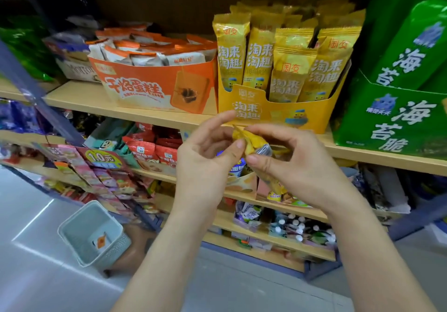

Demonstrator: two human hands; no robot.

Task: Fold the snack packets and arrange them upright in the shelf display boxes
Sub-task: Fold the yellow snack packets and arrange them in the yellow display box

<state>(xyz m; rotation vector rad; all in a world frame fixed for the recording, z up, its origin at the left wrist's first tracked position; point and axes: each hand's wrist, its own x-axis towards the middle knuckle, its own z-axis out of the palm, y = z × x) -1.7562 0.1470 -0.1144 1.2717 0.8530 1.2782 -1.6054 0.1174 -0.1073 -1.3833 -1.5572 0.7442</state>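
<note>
A yellow snack packet is held in front of the shelf, its top end bent over between both hands. My left hand pinches the folded end with thumb and fingers. My right hand grips the packet's body, whose lower end shows under the palm. Just above stands the yellow display box, with several matching yellow packets upright in it.
An orange cake display box sits left of the yellow one, a green seaweed box to the right. Lower shelves hold mixed snacks. A pale basket with one small packet stands on the floor at lower left.
</note>
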